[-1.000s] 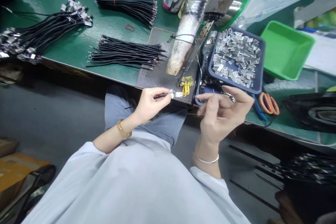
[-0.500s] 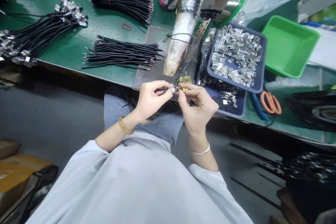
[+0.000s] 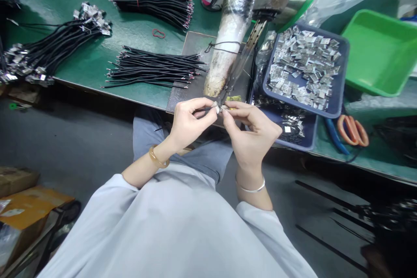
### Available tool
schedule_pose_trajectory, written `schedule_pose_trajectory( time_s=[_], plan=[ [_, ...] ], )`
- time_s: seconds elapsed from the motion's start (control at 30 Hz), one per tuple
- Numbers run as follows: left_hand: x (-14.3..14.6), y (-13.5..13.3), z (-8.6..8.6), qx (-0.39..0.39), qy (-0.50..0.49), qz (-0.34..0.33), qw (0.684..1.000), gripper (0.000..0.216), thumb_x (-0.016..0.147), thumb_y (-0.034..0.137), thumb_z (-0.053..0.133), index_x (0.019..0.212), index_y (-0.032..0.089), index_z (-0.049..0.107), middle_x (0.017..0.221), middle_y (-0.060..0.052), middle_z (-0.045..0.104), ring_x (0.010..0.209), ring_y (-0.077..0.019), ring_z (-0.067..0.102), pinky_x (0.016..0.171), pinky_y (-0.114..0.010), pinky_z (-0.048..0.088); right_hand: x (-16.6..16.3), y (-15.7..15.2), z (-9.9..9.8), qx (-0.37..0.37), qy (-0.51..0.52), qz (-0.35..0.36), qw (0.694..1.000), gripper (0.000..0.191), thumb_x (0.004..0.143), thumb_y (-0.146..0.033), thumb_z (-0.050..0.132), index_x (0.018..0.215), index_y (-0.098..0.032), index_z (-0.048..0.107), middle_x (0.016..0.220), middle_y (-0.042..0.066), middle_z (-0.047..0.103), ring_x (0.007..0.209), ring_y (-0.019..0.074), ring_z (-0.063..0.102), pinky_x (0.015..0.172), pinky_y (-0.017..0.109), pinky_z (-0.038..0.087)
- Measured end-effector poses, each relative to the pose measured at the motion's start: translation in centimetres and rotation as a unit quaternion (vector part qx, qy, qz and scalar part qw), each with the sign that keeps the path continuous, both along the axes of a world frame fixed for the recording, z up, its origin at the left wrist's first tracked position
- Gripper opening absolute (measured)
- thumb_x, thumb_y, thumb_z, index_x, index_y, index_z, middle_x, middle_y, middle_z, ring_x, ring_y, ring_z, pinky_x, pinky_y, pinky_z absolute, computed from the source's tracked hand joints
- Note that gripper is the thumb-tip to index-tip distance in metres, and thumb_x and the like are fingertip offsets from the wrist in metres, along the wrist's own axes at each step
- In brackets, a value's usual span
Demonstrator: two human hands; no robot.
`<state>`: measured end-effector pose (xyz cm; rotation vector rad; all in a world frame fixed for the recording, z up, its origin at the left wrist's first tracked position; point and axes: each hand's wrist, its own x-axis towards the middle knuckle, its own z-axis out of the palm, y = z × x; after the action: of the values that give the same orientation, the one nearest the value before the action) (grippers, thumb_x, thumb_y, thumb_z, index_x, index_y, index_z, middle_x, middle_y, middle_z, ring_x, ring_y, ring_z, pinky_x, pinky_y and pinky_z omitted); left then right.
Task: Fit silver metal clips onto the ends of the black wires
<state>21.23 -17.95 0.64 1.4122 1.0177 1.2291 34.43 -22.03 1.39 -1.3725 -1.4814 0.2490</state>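
My left hand (image 3: pixel 188 122) pinches a thin black cable with a small metal connector (image 3: pixel 215 107) at its end, just in front of the dark work plate (image 3: pixel 192 87). My right hand (image 3: pixel 250 131) meets it from the right, thumb and forefinger closed on a small metal piece at the connector's tip. Both hands hover over my lap at the bench's near edge. A taped soldering tool (image 3: pixel 230 39) slants down to the plate just above the fingertips.
A blue tray (image 3: pixel 339 95) of several metal shells sits right of the hands, above a second tray (image 3: pixel 306 137). Loose black cables (image 3: pixel 153 68), a bundled set (image 3: pixel 156 6) and finished cables (image 3: pixel 48 50) lie left. Green bin (image 3: pixel 379 54) and orange scissors (image 3: pixel 353 129) are at the right.
My right hand came in from the tray side, open a second ago, and closed its fingertips at the connector held by my left hand. The left hand stayed put.
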Motion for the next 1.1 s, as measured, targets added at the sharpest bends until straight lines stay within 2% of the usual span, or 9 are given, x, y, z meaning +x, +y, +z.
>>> schedule_pose_trajectory(
  time_s=[0.23, 0.33, 0.47, 0.6, 0.67, 0.73, 0.83, 0.97, 1.1],
  plan=[
    [-0.3, -0.2, -0.2, -0.04, -0.004, -0.026, 0.999, 0.011, 0.076, 0.019, 0.062, 0.068, 0.013, 0.068, 0.06, 0.004, 0.061, 0.053, -0.0044, 0.049, 0.05, -0.013, 0.039, 0.3, -1.0, 0.2, -0.018, -0.049, 0.031, 0.998, 0.014, 0.088, -0.012, 0.066, 0.078, -0.021, 0.061, 0.095, 0.001, 0.078, 0.077, 0.0132, 0.076, 0.069, 0.022, 0.062],
    [-0.4, -0.5, -0.3, -0.032, 0.022, -0.03, 0.999, 0.013, 0.077, 0.02, 0.062, 0.07, 0.013, 0.069, 0.063, 0.003, 0.065, 0.055, -0.0052, 0.052, 0.051, -0.013, 0.039, 0.5, -1.3, 0.2, -0.027, -0.044, 0.034, 0.998, 0.013, 0.088, -0.013, 0.067, 0.08, -0.021, 0.061, 0.093, 0.0, 0.078, 0.078, 0.0131, 0.076, 0.07, 0.021, 0.062],
    [-0.6, -1.3, -0.1, 0.055, 0.106, -0.035, 0.992, 0.014, 0.08, 0.016, 0.059, 0.075, 0.014, 0.072, 0.069, -0.001, 0.07, 0.061, -0.0079, 0.058, 0.054, -0.015, 0.041, 0.9, -1.6, 0.2, -0.026, 0.018, -0.004, 0.999, 0.01, 0.09, -0.017, 0.067, 0.083, -0.021, 0.062, 0.092, 0.0, 0.078, 0.058, 0.008, 0.068, 0.055, 0.019, 0.055],
    [-0.7, -2.5, 0.1, 0.162, 0.191, -0.073, 0.965, 0.019, 0.084, 0.017, 0.056, 0.073, 0.015, 0.071, 0.066, -0.002, 0.069, 0.059, -0.0099, 0.057, 0.06, -0.02, 0.044, 1.4, -1.9, 0.5, 0.015, 0.046, -0.042, 0.998, 0.01, 0.09, -0.019, 0.068, 0.081, -0.02, 0.063, 0.082, -0.001, 0.075, 0.047, 0.0053, 0.054, 0.044, 0.02, 0.042],
    [-0.6, -2.8, 0.1, 0.124, 0.161, -0.086, 0.975, 0.018, 0.084, 0.018, 0.056, 0.075, 0.014, 0.071, 0.068, -0.002, 0.069, 0.06, -0.0095, 0.057, 0.058, -0.019, 0.043, 1.4, -2.0, 0.6, 0.022, 0.041, -0.04, 0.998, 0.01, 0.089, -0.019, 0.069, 0.081, -0.02, 0.064, 0.081, -0.001, 0.075, 0.049, 0.0059, 0.055, 0.044, 0.02, 0.043],
    [-0.5, -2.7, 0.0, 0.03, 0.09, -0.08, 0.992, 0.014, 0.082, 0.019, 0.059, 0.076, 0.014, 0.071, 0.068, -0.001, 0.067, 0.058, -0.0078, 0.055, 0.054, -0.016, 0.041, 1.2, -2.1, 0.5, 0.014, 0.031, -0.024, 0.999, 0.009, 0.088, -0.018, 0.07, 0.081, -0.02, 0.065, 0.085, 0.0, 0.075, 0.054, 0.0074, 0.06, 0.046, 0.02, 0.046],
    [-0.4, -2.0, -0.2, -0.077, -0.001, -0.052, 0.996, 0.014, 0.079, 0.025, 0.062, 0.074, 0.013, 0.069, 0.062, 0.002, 0.061, 0.055, -0.0063, 0.05, 0.053, -0.016, 0.041, 0.7, -2.1, 0.0, -0.013, 0.023, 0.013, 1.0, 0.009, 0.087, -0.016, 0.07, 0.082, -0.021, 0.065, 0.095, 0.001, 0.077, 0.063, 0.0098, 0.068, 0.054, 0.021, 0.056],
    [-0.1, -1.2, -0.4, -0.078, -0.034, -0.021, 0.996, 0.017, 0.077, 0.027, 0.064, 0.069, 0.013, 0.068, 0.062, 0.002, 0.06, 0.057, -0.007, 0.05, 0.054, -0.016, 0.041, 0.1, -1.5, -0.9, -0.019, 0.03, 0.022, 0.999, 0.009, 0.088, -0.017, 0.07, 0.081, -0.021, 0.065, 0.095, 0.002, 0.078, 0.079, 0.0136, 0.075, 0.068, 0.024, 0.063],
    [0.3, -1.1, -0.8, -0.041, -0.006, 0.009, 0.999, 0.014, 0.078, 0.023, 0.063, 0.071, 0.013, 0.068, 0.063, 0.001, 0.061, 0.056, -0.0068, 0.049, 0.053, -0.017, 0.039, 0.1, -0.7, -1.0, -0.039, 0.043, 0.011, 0.998, 0.01, 0.087, -0.019, 0.071, 0.079, -0.021, 0.066, 0.091, 0.001, 0.078, 0.079, 0.0138, 0.075, 0.069, 0.024, 0.064]
  ],
)
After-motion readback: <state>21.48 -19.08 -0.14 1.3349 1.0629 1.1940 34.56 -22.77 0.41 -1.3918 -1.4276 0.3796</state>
